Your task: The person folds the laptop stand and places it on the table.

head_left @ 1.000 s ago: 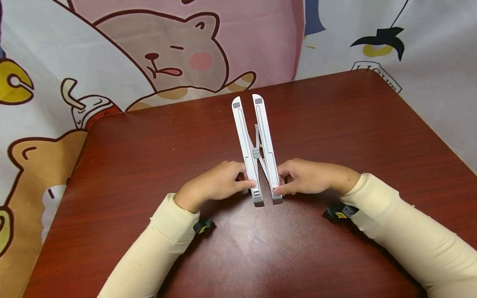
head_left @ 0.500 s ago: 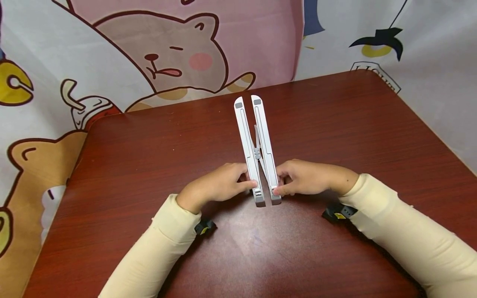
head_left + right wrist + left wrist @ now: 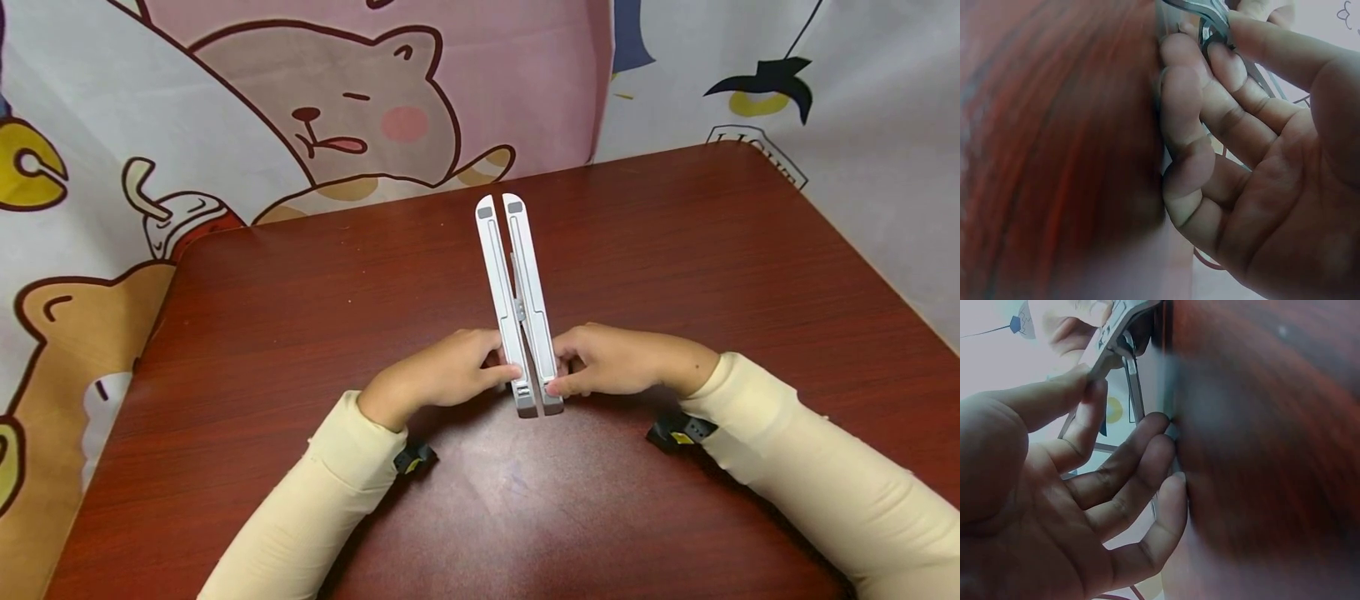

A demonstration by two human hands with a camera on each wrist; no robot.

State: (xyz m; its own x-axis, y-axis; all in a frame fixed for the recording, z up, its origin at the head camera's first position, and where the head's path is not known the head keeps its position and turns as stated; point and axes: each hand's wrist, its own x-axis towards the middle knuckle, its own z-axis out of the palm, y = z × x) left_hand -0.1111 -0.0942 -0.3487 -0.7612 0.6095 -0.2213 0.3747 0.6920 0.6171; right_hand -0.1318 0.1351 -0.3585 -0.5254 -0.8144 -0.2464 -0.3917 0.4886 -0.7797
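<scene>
A silvery-white folding laptop stand (image 3: 534,292) stands near the middle of the table, its two long arms almost side by side in a narrow V. A small pivot and thin struts show in the gap between them. My left hand (image 3: 442,367) pinches the near end of the left arm, thumb on top and index finger beneath. On the other side my right hand (image 3: 618,358) pinches the right arm's near end the same way. In the left wrist view the other fingers (image 3: 1132,481) are bent and touch the tabletop. The right wrist view shows the right fingers (image 3: 1182,112) bent against it too.
The reddish-brown wooden table (image 3: 300,292) stretches out on all sides of the stand. Behind it hangs a cloth (image 3: 525,83) printed with cartoon animals. A small black camera (image 3: 416,458) sits under the left sleeve cuff, another camera (image 3: 678,431) under the right.
Both hands have moved slightly toward each other. The stand's two arms have drawn closer, and the gap between them has narrowed.
</scene>
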